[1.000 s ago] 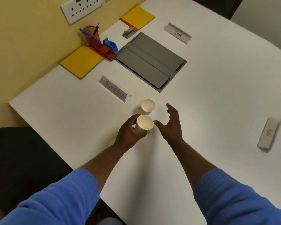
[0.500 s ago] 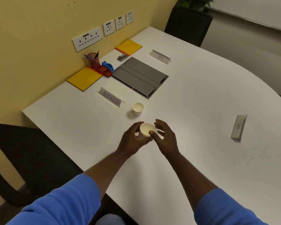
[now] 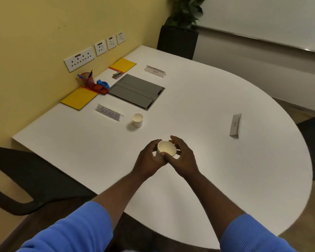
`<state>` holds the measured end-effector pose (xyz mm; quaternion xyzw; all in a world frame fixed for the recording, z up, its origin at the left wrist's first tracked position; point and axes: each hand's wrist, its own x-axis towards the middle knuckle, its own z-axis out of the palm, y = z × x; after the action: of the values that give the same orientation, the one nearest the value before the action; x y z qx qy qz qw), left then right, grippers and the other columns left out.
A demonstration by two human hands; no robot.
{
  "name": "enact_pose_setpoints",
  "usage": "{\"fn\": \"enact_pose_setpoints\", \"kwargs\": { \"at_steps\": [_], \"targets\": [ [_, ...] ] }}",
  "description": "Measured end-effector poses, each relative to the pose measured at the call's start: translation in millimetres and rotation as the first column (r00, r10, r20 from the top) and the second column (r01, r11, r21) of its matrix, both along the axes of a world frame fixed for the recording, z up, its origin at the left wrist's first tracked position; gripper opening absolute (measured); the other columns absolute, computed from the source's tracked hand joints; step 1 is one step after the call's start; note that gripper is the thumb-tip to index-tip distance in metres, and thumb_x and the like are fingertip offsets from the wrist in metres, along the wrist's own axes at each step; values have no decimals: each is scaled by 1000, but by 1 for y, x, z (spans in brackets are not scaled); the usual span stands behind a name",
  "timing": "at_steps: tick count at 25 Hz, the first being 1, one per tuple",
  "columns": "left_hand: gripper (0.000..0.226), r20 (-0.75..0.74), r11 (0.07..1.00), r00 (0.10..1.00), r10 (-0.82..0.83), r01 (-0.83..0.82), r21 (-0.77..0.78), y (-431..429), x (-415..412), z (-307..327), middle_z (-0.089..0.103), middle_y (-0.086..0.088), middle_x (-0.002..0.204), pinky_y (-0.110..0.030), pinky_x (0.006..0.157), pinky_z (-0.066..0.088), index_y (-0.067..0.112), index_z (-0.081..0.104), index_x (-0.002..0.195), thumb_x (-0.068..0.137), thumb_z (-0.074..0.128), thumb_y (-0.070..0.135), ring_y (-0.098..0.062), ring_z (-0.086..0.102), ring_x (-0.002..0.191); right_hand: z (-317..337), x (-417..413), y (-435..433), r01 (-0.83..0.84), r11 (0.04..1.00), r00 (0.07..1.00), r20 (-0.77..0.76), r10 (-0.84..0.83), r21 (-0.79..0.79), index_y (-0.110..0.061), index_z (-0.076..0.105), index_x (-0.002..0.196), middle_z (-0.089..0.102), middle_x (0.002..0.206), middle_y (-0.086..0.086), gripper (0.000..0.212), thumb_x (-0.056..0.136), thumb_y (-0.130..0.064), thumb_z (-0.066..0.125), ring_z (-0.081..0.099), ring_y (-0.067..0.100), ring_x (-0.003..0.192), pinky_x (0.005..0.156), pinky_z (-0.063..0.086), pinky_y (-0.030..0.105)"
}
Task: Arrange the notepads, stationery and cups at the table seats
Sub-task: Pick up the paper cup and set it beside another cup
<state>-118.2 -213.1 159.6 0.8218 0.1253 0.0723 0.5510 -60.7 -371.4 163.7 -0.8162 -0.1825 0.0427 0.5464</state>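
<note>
Both hands hold one white paper cup (image 3: 166,148) above the white table (image 3: 216,160): my left hand (image 3: 147,159) wraps its left side and my right hand (image 3: 182,157) grips its right side and rim. A second paper cup (image 3: 137,120) stands upright on the table beside the name card reading SOCKET (image 3: 108,114). Two yellow notepads lie by the wall, one near (image 3: 79,98) and one farther back (image 3: 123,65). A red pen holder (image 3: 87,80) with pens stands between them.
A grey cable hatch (image 3: 136,91) is set into the table. Two more name cards stand at the far side (image 3: 155,70) and at the right (image 3: 235,125). A blue tape dispenser (image 3: 103,84), a small stapler (image 3: 117,75), black chairs (image 3: 25,179) and a plant pot (image 3: 177,42) surround the table.
My right hand has closed onto the cup that the left hand was holding. The view has pulled back and up, showing more of the room.
</note>
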Motion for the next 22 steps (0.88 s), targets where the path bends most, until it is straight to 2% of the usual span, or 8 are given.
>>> {"fn": "enact_pose_setpoints", "kwargs": {
  "at_steps": [3, 8, 14, 22],
  "targets": [
    [74, 14, 998, 998, -57, 57, 3, -23, -20, 5, 63, 18, 129, -38, 94, 57, 33, 52, 136, 71, 87, 35, -2, 60, 116, 8, -28, -22, 57, 998, 998, 27, -57, -6, -25, 53, 141, 65, 122, -11, 73, 77, -37, 88, 61, 2, 112, 88, 53, 16],
    [67, 7, 983, 985, -173, 173, -68, -68, -61, 5, 66, 25, 118, -43, 86, 61, 48, 53, 126, 68, 84, 40, -2, 64, 112, 10, -90, -71, 162, 987, 985, 64, -162, 11, -24, 53, 141, 64, 127, -9, 74, 77, -41, 87, 60, 2, 115, 88, 53, 16],
    [72, 1, 939, 941, -339, 338, -54, -148, -106, 7, 68, 20, 121, -43, 88, 61, 42, 53, 130, 63, 80, 44, -2, 64, 113, 9, -164, -152, 318, 948, 947, 28, -319, 27, -25, 52, 142, 61, 131, -11, 86, 68, -59, 78, 58, 0, 116, 86, 49, 10],
    [64, -31, 865, 866, -500, 496, -76, -295, -100, 9, 67, 30, 112, -39, 86, 62, 49, 55, 121, 72, 84, 22, 4, 64, 106, 1, -182, -295, 495, 865, 868, -7, -496, 82, -29, 53, 141, 63, 126, -13, 79, 72, -45, 89, 59, 4, 117, 88, 51, 14]
  ]
}}
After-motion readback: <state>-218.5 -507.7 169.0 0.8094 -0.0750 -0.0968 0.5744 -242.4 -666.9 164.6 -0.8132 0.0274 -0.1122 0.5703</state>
